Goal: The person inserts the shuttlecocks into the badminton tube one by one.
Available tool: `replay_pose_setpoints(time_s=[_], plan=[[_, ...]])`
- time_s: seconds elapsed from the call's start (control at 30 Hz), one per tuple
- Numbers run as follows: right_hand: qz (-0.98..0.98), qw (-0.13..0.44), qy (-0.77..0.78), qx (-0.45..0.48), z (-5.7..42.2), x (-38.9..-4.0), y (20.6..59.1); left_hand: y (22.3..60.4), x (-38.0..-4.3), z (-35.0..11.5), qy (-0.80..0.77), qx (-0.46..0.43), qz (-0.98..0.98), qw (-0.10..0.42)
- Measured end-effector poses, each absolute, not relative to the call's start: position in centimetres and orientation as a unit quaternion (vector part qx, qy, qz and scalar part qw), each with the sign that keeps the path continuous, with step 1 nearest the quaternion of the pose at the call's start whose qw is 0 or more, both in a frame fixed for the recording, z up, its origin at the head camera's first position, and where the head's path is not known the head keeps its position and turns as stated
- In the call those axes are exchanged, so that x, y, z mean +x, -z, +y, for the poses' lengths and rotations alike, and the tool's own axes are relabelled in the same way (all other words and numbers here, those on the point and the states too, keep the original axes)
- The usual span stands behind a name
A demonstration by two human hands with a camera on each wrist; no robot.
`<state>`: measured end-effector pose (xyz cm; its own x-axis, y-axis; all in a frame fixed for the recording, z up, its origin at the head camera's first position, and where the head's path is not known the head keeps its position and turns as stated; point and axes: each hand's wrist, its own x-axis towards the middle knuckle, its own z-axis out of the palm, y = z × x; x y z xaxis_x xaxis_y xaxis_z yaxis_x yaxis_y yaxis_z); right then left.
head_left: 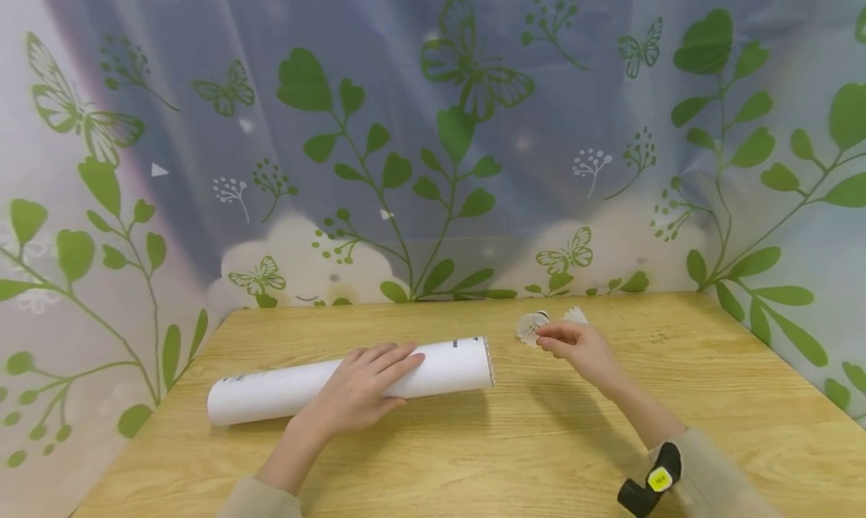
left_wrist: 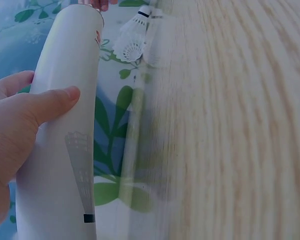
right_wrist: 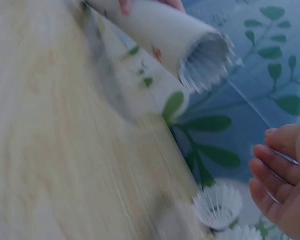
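A long white shuttlecock tube lies slanted across the table, its right end a little raised. My left hand grips it near the middle, thumb on the near side and fingers over the top. Feather tips show inside the tube's open end in the right wrist view. To the right of that end is my right hand, fingers loosely bent and holding nothing in the right wrist view. Just beyond its fingertips, a white shuttlecock lies on the table. A second shuttlecock is partly hidden behind the hand.
The wooden table has its far edge against a curtain printed with green leaves and butterflies. A black strap with a yellow-faced device is worn at my right wrist.
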<state>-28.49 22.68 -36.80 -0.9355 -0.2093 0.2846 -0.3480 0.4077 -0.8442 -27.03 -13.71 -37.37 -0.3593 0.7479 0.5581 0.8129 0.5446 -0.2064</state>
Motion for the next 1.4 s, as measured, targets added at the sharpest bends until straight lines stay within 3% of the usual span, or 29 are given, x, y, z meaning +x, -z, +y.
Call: replay_pose_setpoints(time_s=[0.47, 0.93, 1.4], plan=[[-0.904, 0.107, -0.406, 0.086, 28.9, -32.9, 36.9, 37.4, -27.0, -14.3, 0.051, -0.469, -0.826, 0.308], [-0.906, 0.037, -0.415, 0.072, 29.4, -35.9, 38.3, 37.3, -26.9, -14.2, 0.043, -0.466, -0.829, 0.306], [-0.909, 0.048, -0.4, 0.102, 29.2, -36.0, 39.0, 37.7, -27.2, -14.2, 0.04, -0.472, -0.819, 0.323]])
